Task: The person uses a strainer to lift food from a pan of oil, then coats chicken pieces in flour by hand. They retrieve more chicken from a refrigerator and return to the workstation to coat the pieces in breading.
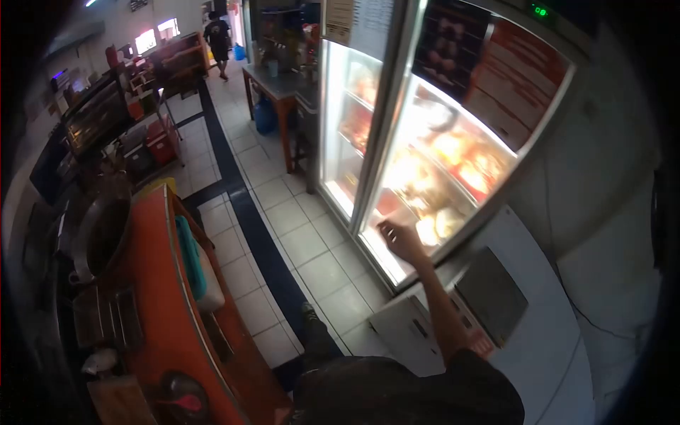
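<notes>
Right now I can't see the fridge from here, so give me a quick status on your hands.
Right hand flat against glass fridge door, holding nothing. Left hand out of view. Lit shelves of food behind the glass. Door's open or shut state unclear.

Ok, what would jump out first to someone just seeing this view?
The brightly lit glass-door fridge at centre right, its shelves full of packed food, with the person's right hand pressed on the lower part of its glass door. Next, the long orange counter on the left, a big metal bowl beside it.
</notes>
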Available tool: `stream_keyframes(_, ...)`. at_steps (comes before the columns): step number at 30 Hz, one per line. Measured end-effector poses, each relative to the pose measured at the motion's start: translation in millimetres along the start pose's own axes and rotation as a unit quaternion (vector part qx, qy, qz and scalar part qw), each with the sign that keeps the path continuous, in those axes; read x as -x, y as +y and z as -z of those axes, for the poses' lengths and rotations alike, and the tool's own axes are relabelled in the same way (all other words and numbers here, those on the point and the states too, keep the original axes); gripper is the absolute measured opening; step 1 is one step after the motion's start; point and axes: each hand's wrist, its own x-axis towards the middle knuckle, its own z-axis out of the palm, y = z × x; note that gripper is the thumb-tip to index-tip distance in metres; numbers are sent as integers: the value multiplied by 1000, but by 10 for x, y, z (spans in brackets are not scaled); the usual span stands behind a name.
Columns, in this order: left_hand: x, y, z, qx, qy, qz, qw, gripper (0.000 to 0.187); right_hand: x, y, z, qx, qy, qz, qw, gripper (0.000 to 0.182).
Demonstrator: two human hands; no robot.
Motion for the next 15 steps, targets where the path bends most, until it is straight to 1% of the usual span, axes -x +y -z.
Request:
stream_keyframes(1,-82,186,75,13,-4,17,1000,26,-469,243,-64,53,61,23,997,14)
stream_keyframes(2,-223,412,183,22,-6,21,1000,25,-850,87,86,71,103,29,992,16)
stream_keyframes(3,-421,674,306,29,-7,17,999,25,-1270,235,123,68,116,22,991,19)
stream_keyframes(5,-970,1357,591,40,-17,-12,999,25,-1894,159,311,34,189,-26,981,16)
stream_keyframes(6,-1299,1749,790,48,-21,-48,997,25,-2177,122,429,38,206,-35,977,16)
stream_keyframes(7,-1685,2116,1023,62,-31,-114,991,25,-2414,115,522,50,232,-55,970,17)
stream_keyframes(8,-2127,2467,1262,109,-62,-214,969,25,-2604,160,567,61,257,-82,961,18)
stream_keyframes(9,-2609,2898,1493,188,-132,-338,913,25,-2819,264,607,56,282,-91,954,20)
stream_keyframes(10,-2917,3522,1723,192,-93,-144,966,21,-3000,332,650,46,311,-87,945,22)
stream_keyframes(11,-3206,4430,1899,184,-38,49,981,19,-3204,483,643,64,361,-62,928,23)
stream_keyframes(12,-3294,5237,2114,173,10,-13,985,22,-3396,579,665,99,398,-57,910,23)
stream_keyframes(13,-3863,5685,2286,175,19,-108,978,25,-3551,623,667,94,437,-41,894,24)
stream_keyframes(14,-4101,6303,2446,220,38,-150,963,25,-3722,624,669,121,464,-49,876,21)
stream_keyframes(15,-4248,6771,2642,161,39,-221,961,15,-3806,615,649,124,466,-65,874,21)
